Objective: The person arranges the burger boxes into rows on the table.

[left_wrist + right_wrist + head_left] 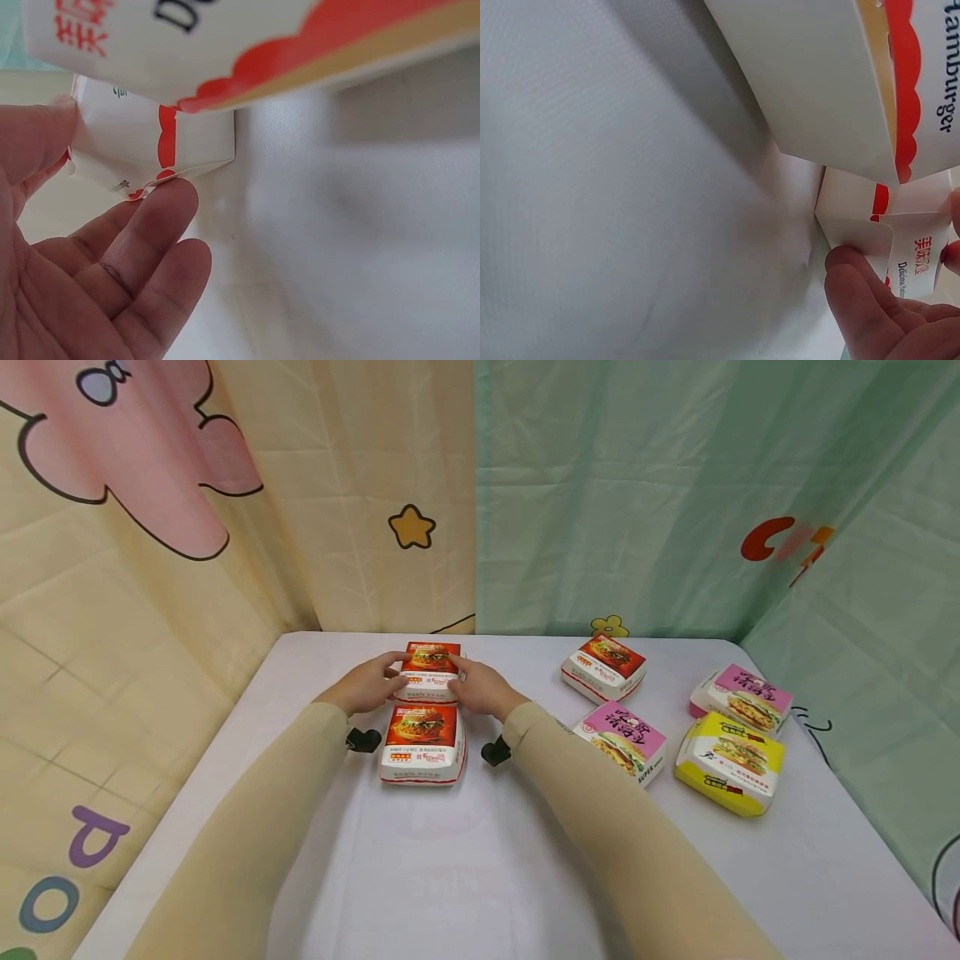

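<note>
Behind the near red-and-white box [422,743], a printed curtain [637,485] fills the background and runs out of the head view at the top and both sides. Beneath that box lies the white-covered table [480,877], its front edge cut off by the picture. To the box's left and right stretch the left sleeve [247,835] and right sleeve [622,835], both cropped at the bottom. Well to its right sits a yellow-and-white box [731,764], overlapping the lower edge of the farther pink box [744,697] behind it; the nearer pink box [628,735], closer in, has its lower left side hidden by the right sleeve. Farther back and to the right is another red-and-white box [603,667], fully visible. Directly behind the near box stands the far red-and-white box [430,671], its lower front covered; whether the two touch is hard to make out. Past the near box, the left hand [367,683] grips the far box's left end and the right hand [485,687] its right end, thumbs and fingers bent about its sides. Some fingertips disappear behind cardboard, and the right wrist view crops most of its hand. Both wrist views cut off the near box's print. Just beside that box, left and right, are small dark wrist pieces [363,741], their details indistinct.
</note>
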`<act>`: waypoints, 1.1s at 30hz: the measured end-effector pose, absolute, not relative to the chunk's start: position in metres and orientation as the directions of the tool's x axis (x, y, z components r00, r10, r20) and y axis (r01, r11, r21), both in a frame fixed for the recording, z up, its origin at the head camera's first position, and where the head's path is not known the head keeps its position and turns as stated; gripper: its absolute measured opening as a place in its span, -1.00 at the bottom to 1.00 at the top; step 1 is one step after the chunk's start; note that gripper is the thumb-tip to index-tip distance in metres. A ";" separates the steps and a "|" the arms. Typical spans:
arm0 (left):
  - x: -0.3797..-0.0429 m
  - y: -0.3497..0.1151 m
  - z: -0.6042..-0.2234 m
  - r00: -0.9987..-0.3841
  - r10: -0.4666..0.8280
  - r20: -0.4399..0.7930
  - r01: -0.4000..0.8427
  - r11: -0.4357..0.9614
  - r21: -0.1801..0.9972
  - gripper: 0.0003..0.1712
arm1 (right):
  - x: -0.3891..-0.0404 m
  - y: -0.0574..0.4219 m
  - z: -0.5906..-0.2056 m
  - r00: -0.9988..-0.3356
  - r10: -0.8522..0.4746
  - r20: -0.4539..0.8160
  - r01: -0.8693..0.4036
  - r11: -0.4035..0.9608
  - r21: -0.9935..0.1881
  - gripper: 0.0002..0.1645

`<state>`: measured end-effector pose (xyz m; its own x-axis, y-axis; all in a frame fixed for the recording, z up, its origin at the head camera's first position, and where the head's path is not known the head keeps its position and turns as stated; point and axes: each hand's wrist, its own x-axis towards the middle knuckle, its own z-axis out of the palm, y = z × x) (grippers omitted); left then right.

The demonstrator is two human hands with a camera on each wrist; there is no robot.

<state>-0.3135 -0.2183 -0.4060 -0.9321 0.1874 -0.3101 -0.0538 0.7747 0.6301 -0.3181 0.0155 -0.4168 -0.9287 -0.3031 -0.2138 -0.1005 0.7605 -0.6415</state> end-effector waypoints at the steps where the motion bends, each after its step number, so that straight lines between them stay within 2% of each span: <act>1: -0.314 -0.218 -0.406 -0.932 0.193 -0.308 -0.047 0.777 0.627 -0.28 | -0.318 0.016 -0.417 -0.929 -0.303 -0.212 -0.102 0.760 -0.642 -0.22; 25: -0.311 -0.220 -0.402 -0.932 0.210 -0.295 -0.019 0.786 0.618 -0.27 | -0.316 0.015 -0.414 -0.924 -0.301 -0.237 -0.070 0.740 -0.668 -0.20; 33: -0.311 -0.221 -0.402 -0.931 0.214 -0.295 -0.018 0.781 0.624 -0.27 | -0.315 0.015 -0.415 -0.929 -0.307 -0.209 -0.097 0.744 -0.662 -0.21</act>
